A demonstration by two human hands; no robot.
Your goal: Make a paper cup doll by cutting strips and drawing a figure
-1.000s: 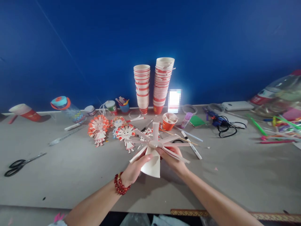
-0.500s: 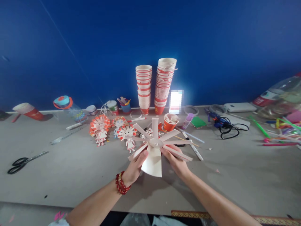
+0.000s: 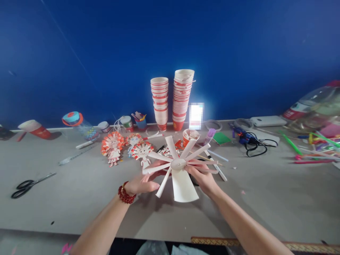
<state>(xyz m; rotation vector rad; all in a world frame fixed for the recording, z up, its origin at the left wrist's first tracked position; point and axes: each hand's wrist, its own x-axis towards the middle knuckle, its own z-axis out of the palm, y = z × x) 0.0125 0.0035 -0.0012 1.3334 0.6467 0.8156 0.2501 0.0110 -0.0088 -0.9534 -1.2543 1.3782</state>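
A white paper cup cut into strips [image 3: 185, 186] is spread like a flower above the table, its round base in the middle and one wide panel uncut at the front. My right hand [image 3: 204, 180] grips it from the right near the base, with fingers partly behind the strips. My left hand [image 3: 143, 183], wearing a red bead bracelet, is at its left side with the thumb apart from the fingers. Those fingers reach behind the left strips, partly hidden. Beyond it lie cut-cup figures, the nearest a white-and-red paper doll [image 3: 142, 151].
Two tall stacks of paper cups [image 3: 159, 106] stand against the blue wall. Scissors [image 3: 29, 185] lie at far left. A cup of scraps [image 3: 190, 135], a marker [image 3: 216, 166] and a blue glue gun [image 3: 245, 136] sit behind and right. Coloured straws [image 3: 318, 150] are heaped at far right.
The cut cup has turned, its wide panel swinging to the right. My left thumb has come off the cup and that hand has shifted left; my right hand keeps its hold.
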